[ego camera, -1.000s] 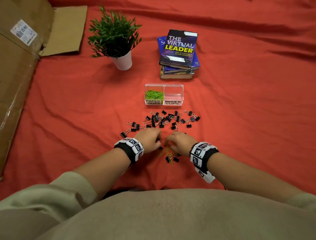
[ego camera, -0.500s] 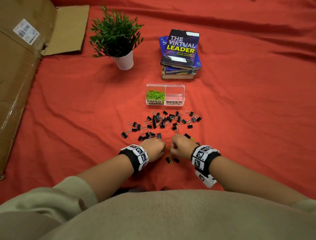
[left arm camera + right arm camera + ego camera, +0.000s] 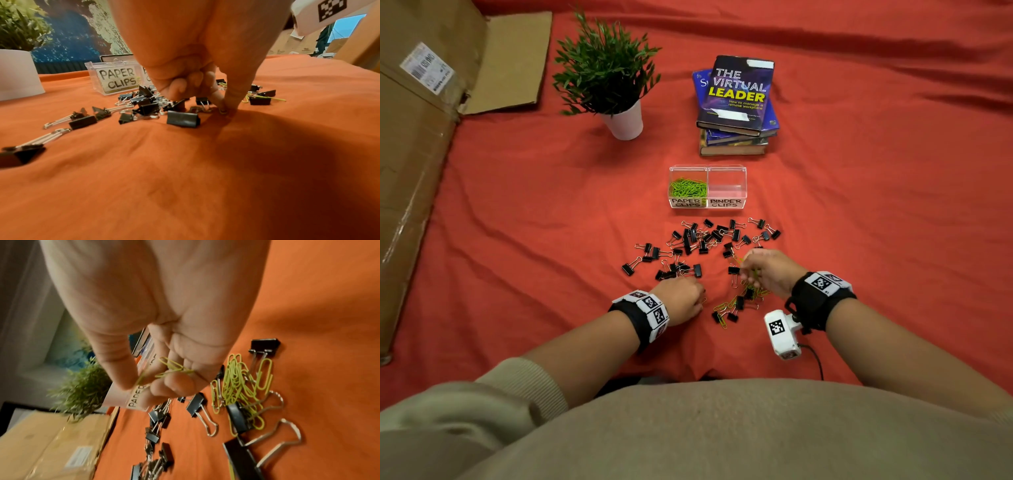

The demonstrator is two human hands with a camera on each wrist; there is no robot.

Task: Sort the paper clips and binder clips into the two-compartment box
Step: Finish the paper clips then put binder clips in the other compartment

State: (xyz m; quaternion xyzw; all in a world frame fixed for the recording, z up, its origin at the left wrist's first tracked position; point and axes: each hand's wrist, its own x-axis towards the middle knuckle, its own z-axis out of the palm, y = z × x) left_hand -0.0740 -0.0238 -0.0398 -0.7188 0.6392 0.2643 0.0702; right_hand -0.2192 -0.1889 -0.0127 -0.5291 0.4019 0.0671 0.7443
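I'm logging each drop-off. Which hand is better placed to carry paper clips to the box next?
Right. The right hand is lifted off the cloth with green paper clips pinched, so it could go straight to the box. The left hand is down, fingertips at one clip.

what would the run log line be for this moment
left hand: pinching paper clip off cloth | right hand: holds green paper clips | box: paper side part-filled, binder side empty
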